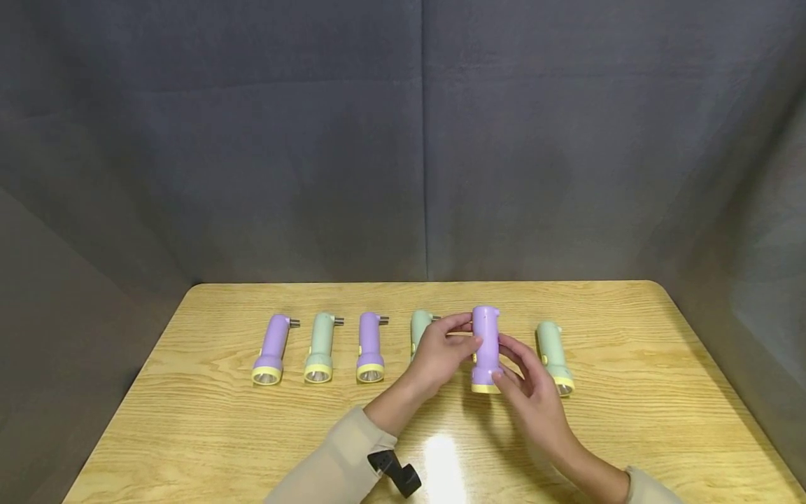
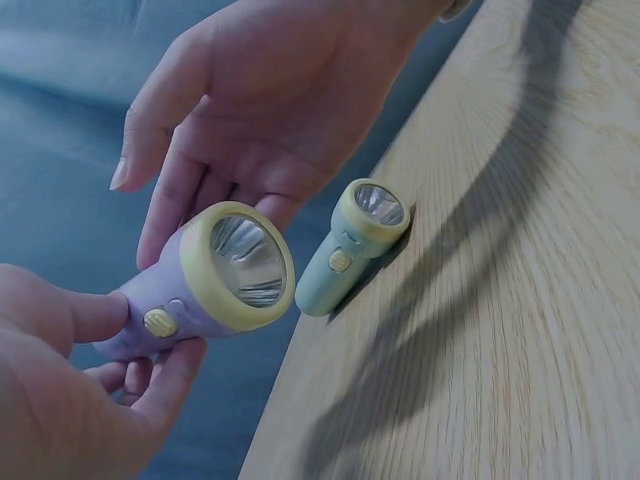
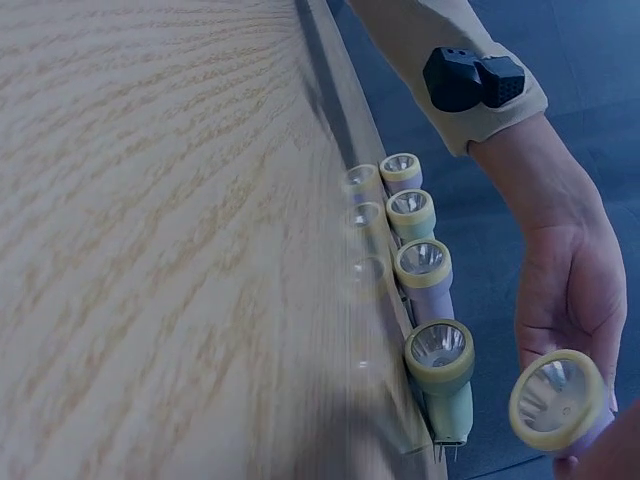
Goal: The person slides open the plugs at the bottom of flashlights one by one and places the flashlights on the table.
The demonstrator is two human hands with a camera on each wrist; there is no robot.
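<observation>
My left hand [image 1: 439, 355] pinches a purple flashlight [image 1: 485, 343] by its body, thumb on one side and fingers on the other. In the left wrist view the yellow-rimmed lens of this flashlight [image 2: 245, 262] faces the camera, with a yellow switch on its side. My right hand [image 1: 535, 402] is at the right of the flashlight, fingers loosely bent beside it and thumb apart from it in the left wrist view; whether its fingertips touch is unclear. A green flashlight [image 1: 550, 353] lies right of the hands. Another green flashlight [image 1: 420, 325] is partly hidden behind my left hand.
On the wooden table [image 1: 220, 434], a purple flashlight [image 1: 275, 343], a green flashlight [image 1: 322, 343] and a purple flashlight [image 1: 369, 343] lie in a row at the left, metal plug prongs out and lenses toward me. Grey curtain [image 1: 315, 154] hangs behind the table.
</observation>
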